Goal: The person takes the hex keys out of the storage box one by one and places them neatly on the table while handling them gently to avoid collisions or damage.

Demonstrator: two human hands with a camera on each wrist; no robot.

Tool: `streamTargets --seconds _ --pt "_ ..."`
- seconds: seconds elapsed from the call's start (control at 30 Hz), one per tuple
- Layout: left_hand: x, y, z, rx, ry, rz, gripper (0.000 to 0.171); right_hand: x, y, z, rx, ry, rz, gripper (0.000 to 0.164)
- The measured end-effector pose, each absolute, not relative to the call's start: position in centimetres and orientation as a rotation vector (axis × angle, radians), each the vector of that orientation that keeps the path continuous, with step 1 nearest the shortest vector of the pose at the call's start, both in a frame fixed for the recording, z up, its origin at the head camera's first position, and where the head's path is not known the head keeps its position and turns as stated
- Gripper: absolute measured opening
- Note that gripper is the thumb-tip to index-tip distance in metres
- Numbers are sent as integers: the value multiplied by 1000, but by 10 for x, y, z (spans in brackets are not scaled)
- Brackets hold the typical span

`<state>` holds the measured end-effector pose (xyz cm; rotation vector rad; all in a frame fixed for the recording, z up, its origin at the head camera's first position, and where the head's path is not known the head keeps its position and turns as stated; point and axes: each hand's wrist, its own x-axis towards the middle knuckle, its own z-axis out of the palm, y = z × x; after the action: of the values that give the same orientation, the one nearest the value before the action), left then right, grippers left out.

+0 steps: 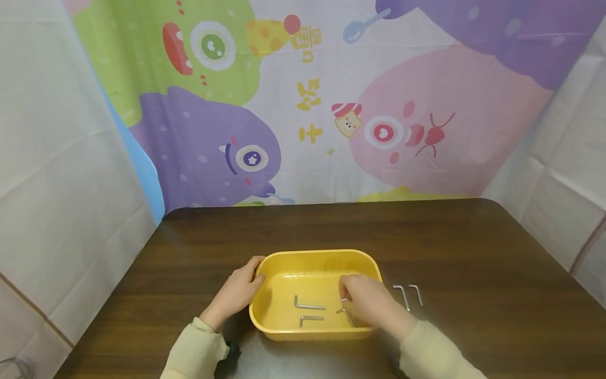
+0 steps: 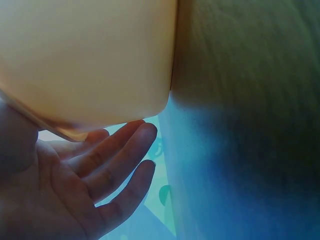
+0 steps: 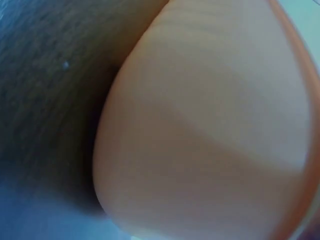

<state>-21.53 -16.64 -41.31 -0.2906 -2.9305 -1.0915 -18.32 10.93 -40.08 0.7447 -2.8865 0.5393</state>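
Observation:
A yellow plastic basin (image 1: 314,335) stands on the table in front of me. My left hand (image 1: 240,287) grips its left end, the thumb over the rim and the fingers (image 2: 120,160) along the outer wall. Inside the basin, at its right side, my right hand (image 1: 371,301) has curled fingers; a small silver end of a hex key (image 1: 343,300) sticks out at the fingertips. Just below lies another hex key (image 1: 349,318), partly hidden by the hand. Two more, a longer hex key (image 1: 310,307) and a shorter hex key (image 1: 312,318), lie on the basin's floor.
Right of the basin, two hex keys (image 1: 416,295) lie side by side on the dark wooden table (image 1: 454,252). A cloth with cartoon monsters (image 1: 322,173) hangs behind the table's far edge. The right wrist view is filled mostly by the basin's outer wall (image 3: 200,125).

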Motion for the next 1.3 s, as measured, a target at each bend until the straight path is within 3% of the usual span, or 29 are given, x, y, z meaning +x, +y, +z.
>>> streamTargets --seconds 0.7,1.3 --pt "-214 -167 -413 -296 -2929 -1095 34 -179 119 -386 559 -2873 641 16" --pt "-215 -167 -413 -300 -2923 -1095 34 -184 139 -364 556 -2762 712 13"
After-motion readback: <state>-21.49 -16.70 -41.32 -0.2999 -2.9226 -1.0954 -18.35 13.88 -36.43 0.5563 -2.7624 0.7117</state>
